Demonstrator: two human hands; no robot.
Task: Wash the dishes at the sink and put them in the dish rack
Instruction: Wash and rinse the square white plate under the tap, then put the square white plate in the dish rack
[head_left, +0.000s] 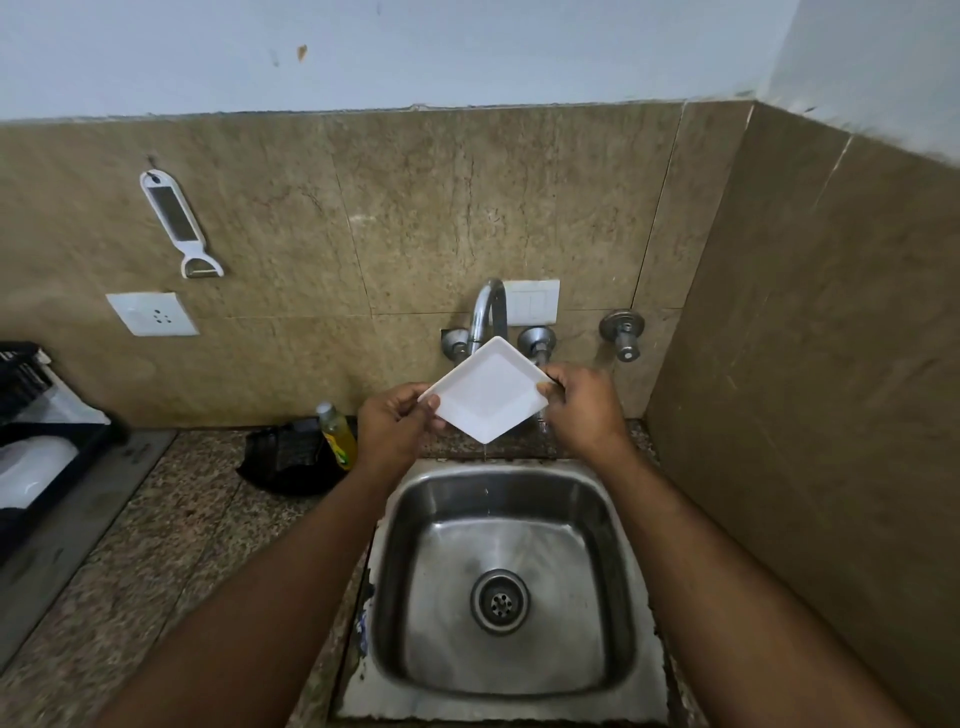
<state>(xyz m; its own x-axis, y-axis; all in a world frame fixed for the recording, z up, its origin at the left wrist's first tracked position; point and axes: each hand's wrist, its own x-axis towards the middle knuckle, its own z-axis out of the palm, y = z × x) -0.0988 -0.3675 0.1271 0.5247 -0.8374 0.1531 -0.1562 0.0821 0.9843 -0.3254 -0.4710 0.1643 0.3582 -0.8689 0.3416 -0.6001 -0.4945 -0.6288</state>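
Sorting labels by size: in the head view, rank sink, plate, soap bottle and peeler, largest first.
1. Sink
2. Plate
3. and 4. Peeler and soap bottle: alike, and the bottle is partly hidden, so unranked.

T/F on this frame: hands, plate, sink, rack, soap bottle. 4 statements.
1. Both hands hold the square white plate by opposite corners, left hand and right hand. True.
2. The plate lies flat on the sink floor. False: it is held up above the basin, one corner down and dripping.
3. The dish rack is on the counter to the left. True.
4. The yellow soap bottle stands inside the sink. False: it stands on the counter, left of the hands.
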